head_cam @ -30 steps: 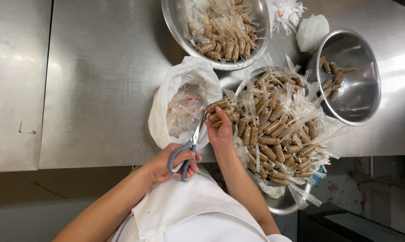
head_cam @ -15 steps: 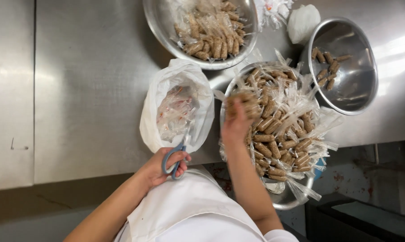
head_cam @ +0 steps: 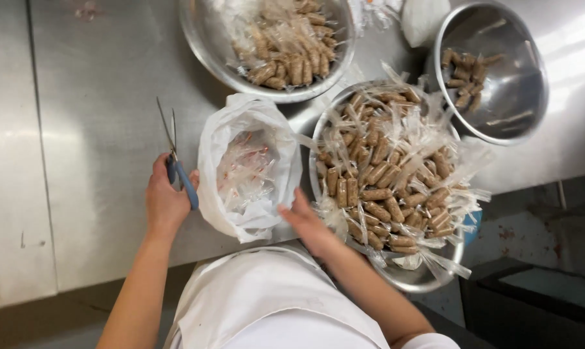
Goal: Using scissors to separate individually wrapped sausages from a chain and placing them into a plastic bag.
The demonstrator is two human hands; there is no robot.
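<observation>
My left hand (head_cam: 163,201) grips blue-handled scissors (head_cam: 174,155) left of a white plastic bag (head_cam: 209,145), their blades pointing away over the steel table (head_cam: 105,97). The bag holds clear wrapper scraps with red bits (head_cam: 244,171). My right hand (head_cam: 310,222) rests at the near edge between the bag and a steel bowl (head_cam: 415,278) heaped with brown sausage-like pieces in clear wrappers (head_cam: 389,165); its fingers lie flat with nothing in them.
A second steel bowl (head_cam: 205,52) of wrapped pieces sits at the far centre. A third steel bowl (head_cam: 528,90) at the far right holds several unwrapped brown pieces (head_cam: 464,68). A white knotted bag (head_cam: 422,18) lies between them. The table edge runs near my white apron (head_cam: 266,304).
My left hand carried the scissors from the near side of the bag out to its left. My right hand dropped the bundle of wrapped pieces into the bowl and came back toward the table edge.
</observation>
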